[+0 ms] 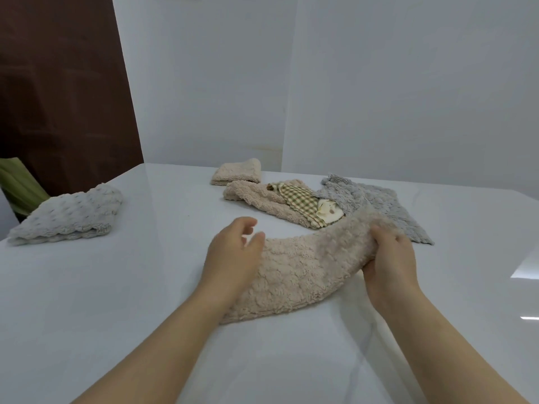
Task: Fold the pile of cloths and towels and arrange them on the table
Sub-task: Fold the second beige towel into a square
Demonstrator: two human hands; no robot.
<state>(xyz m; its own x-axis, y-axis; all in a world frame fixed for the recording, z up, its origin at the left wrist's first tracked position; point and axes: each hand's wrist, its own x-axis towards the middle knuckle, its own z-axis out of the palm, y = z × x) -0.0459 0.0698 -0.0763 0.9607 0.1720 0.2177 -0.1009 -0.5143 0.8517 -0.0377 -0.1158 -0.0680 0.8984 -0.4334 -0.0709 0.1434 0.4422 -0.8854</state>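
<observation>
Looking down from head height onto a white table. Gripping the far right end of a beige fleece towel with the right hand, fingers curled over the top edge and thumb at the near side, raising that end just off the surface. Poised over the towel's left part with the left hand, fingers loose and slightly spread, grasping nothing; hard to tell whether touching the fleece.

Lying as one long curved band, from near left beside the left forearm up to far right. Judged mid-fold: probably next, bringing the held right end leftward along that long axis to meet the near end, with the right hand carrying and the left hand, nearer that end, steadying.

Just behind the raised end, the unfolded pile: a second beige towel, a green checked cloth on top of it, and a grey towel.

Already done: a folded beige towel at the back and a folded pale grey towel far left, well apart.
</observation>
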